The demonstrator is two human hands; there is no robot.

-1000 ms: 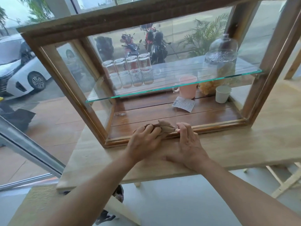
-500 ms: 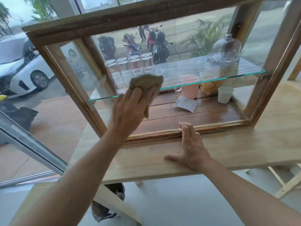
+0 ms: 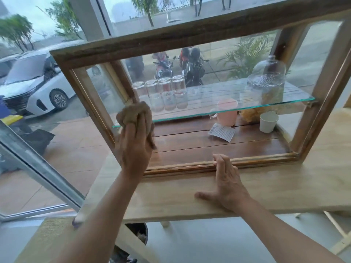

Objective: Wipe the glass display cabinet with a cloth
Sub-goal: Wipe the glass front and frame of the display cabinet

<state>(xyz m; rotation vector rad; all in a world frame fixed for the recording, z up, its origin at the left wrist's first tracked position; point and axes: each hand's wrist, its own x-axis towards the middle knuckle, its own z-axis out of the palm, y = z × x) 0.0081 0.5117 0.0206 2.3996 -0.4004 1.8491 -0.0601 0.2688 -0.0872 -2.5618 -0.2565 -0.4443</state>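
A wood-framed glass display cabinet (image 3: 190,35) stands on a light wooden table (image 3: 284,190). My left hand (image 3: 133,149) presses a crumpled brown cloth (image 3: 133,114) flat against the cabinet's front glass, near its left side at the height of the inner glass shelf (image 3: 237,107). My right hand (image 3: 226,185) rests on the tabletop, fingers touching the cabinet's bottom frame rail. It holds nothing.
Inside the cabinet are upturned drinking glasses (image 3: 167,92), a glass dome jar (image 3: 266,82), a pink mug (image 3: 227,114), a white cup (image 3: 268,122) and a paper card (image 3: 221,132). Behind it, a window shows a white car (image 3: 38,86) and parked motorbikes (image 3: 190,63).
My left hand lifted the cloth from the bottom rail up onto the front glass, then slid it left. My right hand stayed at the rail.
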